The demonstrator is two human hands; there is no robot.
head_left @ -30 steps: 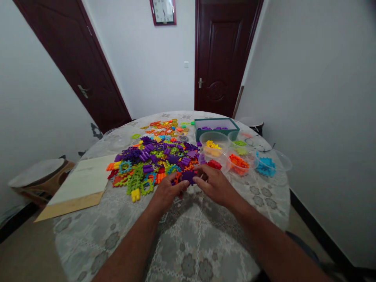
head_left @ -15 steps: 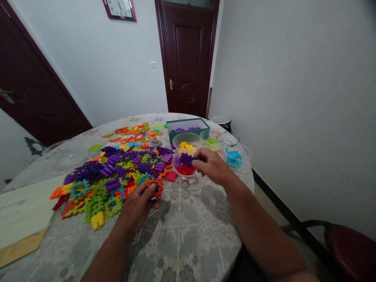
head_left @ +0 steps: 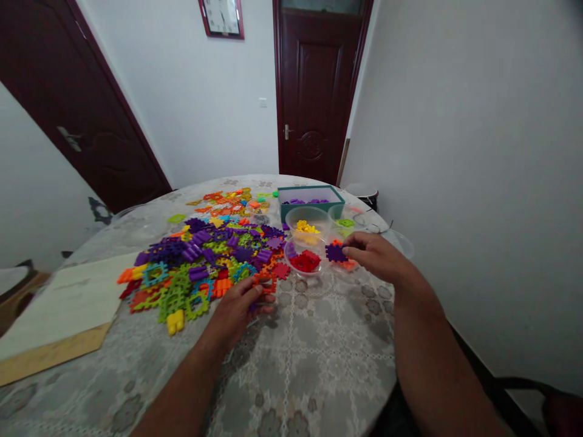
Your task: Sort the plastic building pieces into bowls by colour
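My left hand (head_left: 239, 304) is closed on an orange notched building piece (head_left: 266, 279), just off the near right edge of a mixed pile of pieces (head_left: 204, 252). Something purple shows under its fingers, too small to make out. Pinched in my right hand (head_left: 374, 254) is a purple notched building piece (head_left: 336, 253). It hangs over or just in front of a clear bowl with orange pieces (head_left: 348, 264), partly hidden by the hand. Left of it stands a clear bowl (head_left: 306, 272) holding red pieces (head_left: 306, 261).
Behind are a clear bowl with yellow pieces (head_left: 307, 227), a tub with green pieces (head_left: 345, 223) and a green-edged box (head_left: 285, 210) with purple pieces. Orange pieces (head_left: 223, 203) lie at the back left. A board (head_left: 68, 303) rests on the left of the lace-covered table.
My right hand has carried the purple piece rightward, from above the red pieces' bowl to the bowl with orange pieces. My left hand keeps the orange piece. The view has turned left.
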